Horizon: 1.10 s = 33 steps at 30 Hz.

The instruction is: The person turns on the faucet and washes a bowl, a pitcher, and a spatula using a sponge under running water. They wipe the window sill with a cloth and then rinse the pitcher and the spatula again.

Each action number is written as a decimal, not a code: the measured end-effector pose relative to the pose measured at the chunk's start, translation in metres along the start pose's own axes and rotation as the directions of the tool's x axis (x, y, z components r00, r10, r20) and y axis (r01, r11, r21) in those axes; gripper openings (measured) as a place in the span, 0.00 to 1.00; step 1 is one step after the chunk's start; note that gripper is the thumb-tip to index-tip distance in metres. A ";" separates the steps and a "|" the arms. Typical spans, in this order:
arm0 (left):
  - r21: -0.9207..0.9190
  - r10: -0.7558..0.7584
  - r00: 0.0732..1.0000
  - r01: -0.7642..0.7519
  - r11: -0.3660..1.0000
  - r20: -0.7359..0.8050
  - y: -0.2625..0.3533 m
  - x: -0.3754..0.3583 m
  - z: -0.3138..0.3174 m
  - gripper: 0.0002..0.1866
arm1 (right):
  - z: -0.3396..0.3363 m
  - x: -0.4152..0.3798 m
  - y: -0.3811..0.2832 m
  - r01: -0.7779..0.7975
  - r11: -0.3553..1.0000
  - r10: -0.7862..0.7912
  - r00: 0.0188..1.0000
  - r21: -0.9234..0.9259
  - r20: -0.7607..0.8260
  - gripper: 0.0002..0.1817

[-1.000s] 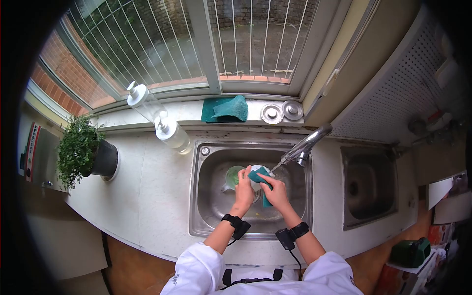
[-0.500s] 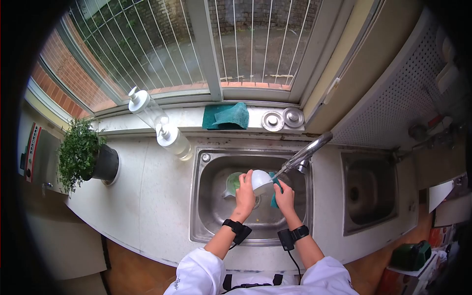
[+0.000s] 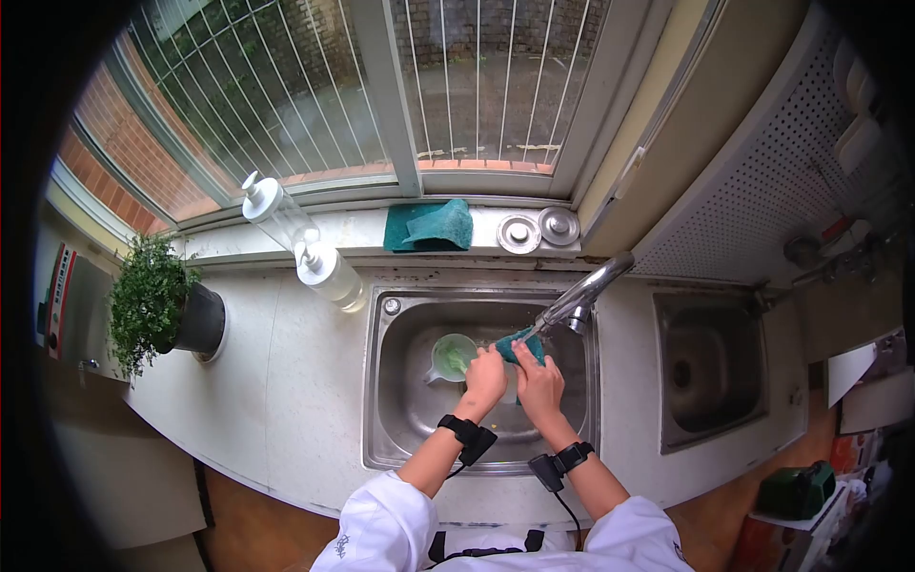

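Over the steel sink [image 3: 386,419], my right hand [image 3: 539,383] presses its fingers on a teal scouring pad [image 3: 519,347], right under the tip of the faucet [image 3: 583,297]. My left hand [image 3: 484,377] is closed at the pad's left edge; what its fingers hold is hidden behind the hand and the pad. The white bowl from the earlier frame cannot be seen. Just left of my left hand, a pale handled cup [image 3: 452,357] with something light green inside rests in the sink.
On the sill lie more teal pads [image 3: 429,227] and two metal sink strainers [image 3: 518,234]. A pump bottle [image 3: 329,275] stands behind the sink's left corner, with a potted plant [image 3: 200,319] farther left. A second sink [image 3: 713,372] is at right.
The white bowl my left hand held has gone out of sight. My hands have come closer together, with the pad now spread between them. More of the handled cup shows.
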<state>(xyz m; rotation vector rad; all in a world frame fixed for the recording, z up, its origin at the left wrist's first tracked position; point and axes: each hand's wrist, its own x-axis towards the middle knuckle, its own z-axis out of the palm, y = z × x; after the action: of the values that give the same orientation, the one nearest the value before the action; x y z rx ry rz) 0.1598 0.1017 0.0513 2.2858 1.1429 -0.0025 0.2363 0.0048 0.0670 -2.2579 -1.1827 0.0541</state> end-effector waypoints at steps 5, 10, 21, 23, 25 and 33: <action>0.058 0.095 0.992 -0.090 0.994 -0.086 0.007 0.009 -0.014 0.14 | -0.025 0.009 0.028 -0.407 0.913 0.406 0.913 0.015 0.035 0.21; 0.183 0.155 0.988 -0.147 0.972 -0.025 0.030 0.037 -0.011 0.13 | -0.040 -0.005 0.022 -0.243 0.951 0.264 0.960 0.190 -0.094 0.22; 0.285 0.157 0.986 -0.169 0.943 0.062 -0.003 0.025 -0.016 0.14 | -0.022 0.008 -0.002 0.053 0.994 -0.043 0.994 0.096 -0.104 0.21; 0.275 0.166 0.985 -0.172 0.946 0.046 -0.008 0.024 -0.016 0.13 | -0.022 0.004 -0.016 0.142 0.985 -0.134 0.988 0.099 -0.077 0.21; 0.296 0.166 0.984 -0.177 0.939 0.061 -0.008 0.021 -0.017 0.12 | -0.009 0.003 -0.012 0.082 0.994 -0.078 0.995 0.066 -0.055 0.20; 0.165 0.032 0.999 -0.037 0.986 0.031 -0.028 0.018 -0.043 0.15 | -0.029 0.007 0.012 -0.153 0.988 0.156 0.983 0.034 -0.100 0.21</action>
<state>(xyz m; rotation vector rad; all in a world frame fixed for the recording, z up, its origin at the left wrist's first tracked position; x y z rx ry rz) 0.1396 0.1495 0.0689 2.4430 1.1254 -0.1207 0.2580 -0.0093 0.0860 -2.2969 -0.9471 0.0137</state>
